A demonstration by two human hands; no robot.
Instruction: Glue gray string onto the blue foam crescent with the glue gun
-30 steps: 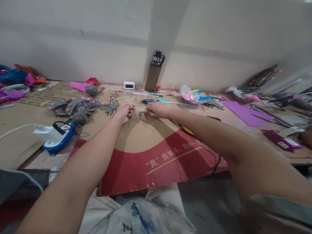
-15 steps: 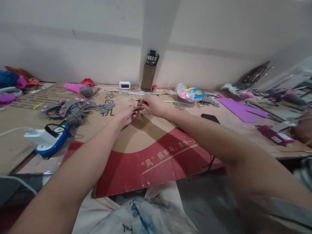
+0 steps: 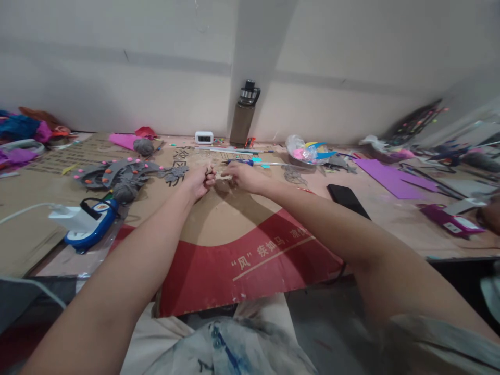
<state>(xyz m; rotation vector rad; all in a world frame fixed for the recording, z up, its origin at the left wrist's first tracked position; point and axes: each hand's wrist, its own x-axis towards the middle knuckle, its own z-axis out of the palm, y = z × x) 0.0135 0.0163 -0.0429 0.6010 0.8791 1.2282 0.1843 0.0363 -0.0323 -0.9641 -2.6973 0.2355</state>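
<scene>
Both my arms reach far forward over a brown and red cardboard sheet [image 3: 219, 229] on the table. My left hand [image 3: 200, 179] is curled into a loose fist, pinching something small and dark that I cannot make out. My right hand [image 3: 242, 176] is closed beside it, fingertips almost touching the left hand, and what it pinches is hidden. Grey felt cut-outs with pink and orange dots [image 3: 113, 172] and a grey yarn ball [image 3: 124, 191] lie to the left of my left hand.
A dark water bottle [image 3: 242, 112] and a small white clock [image 3: 204, 137] stand by the wall. A blue device with a white charger [image 3: 88, 224] sits at left. A black phone [image 3: 346, 198], purple sheets [image 3: 385, 177] and a bag of coloured bits [image 3: 302, 149] lie at right.
My hands drew together from lying apart on the cardboard and now pinch close to each other. The black phone at right has come fully into view as my right arm shifted.
</scene>
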